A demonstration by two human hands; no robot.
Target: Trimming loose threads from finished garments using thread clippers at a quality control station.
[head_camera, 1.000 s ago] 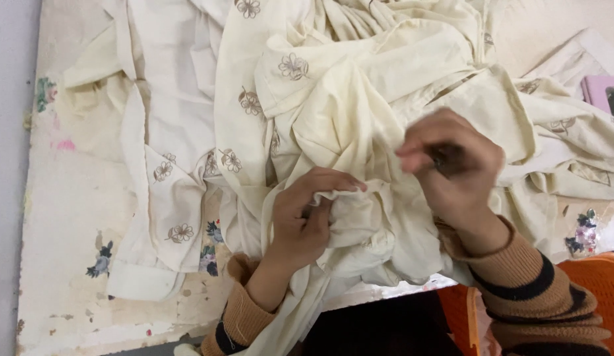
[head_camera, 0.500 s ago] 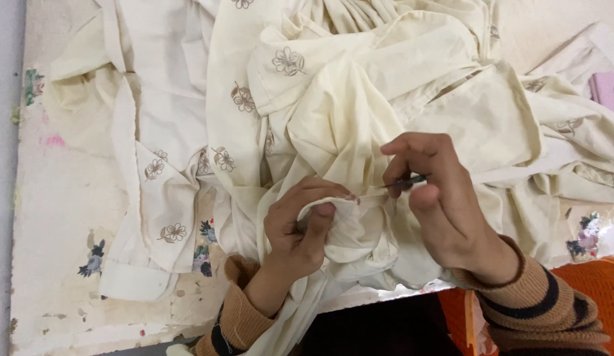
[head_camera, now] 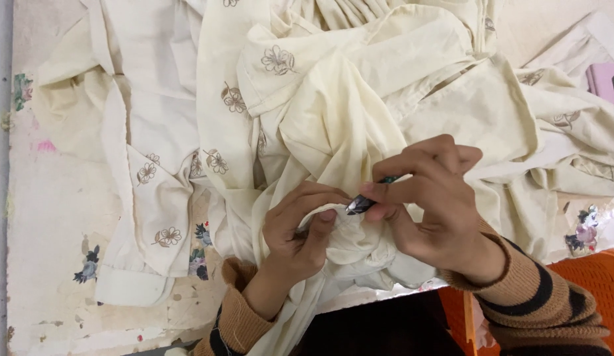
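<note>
- A cream cloth (head_camera: pixel 333 125) with brown embroidered flowers is spread in loose folds over most of the desk (head_camera: pixel 50 224), reaching from the far edge down to the near edge.
- A bunched part of the cloth is gathered at the near edge of the desk, between the two hands.
- The left hand (head_camera: pixel 297 231) is closed on this bunched part, with the fingers curled over a fold and the thumb pressed against it.
- The right hand (head_camera: pixel 432 204) is closed on a small dark tool (head_camera: pixel 361 204), pinched between thumb and fingers; its tip is held just above the fold, right beside the left fingertips.
- What kind of tool it is cannot be told, since most of it is hidden by the fingers.
- Both wrists are covered by brown sleeves with dark stripes (head_camera: pixel 538 296).
- The desk top is seen to be pale and worn, with small printed flowers near its left and right edges.
- A pink object (head_camera: pixel 607 80) is partly seen at the right edge of the desk, next to the cloth.
- An orange chair (head_camera: pixel 584 277) is seen beyond the near right corner of the desk.
</note>
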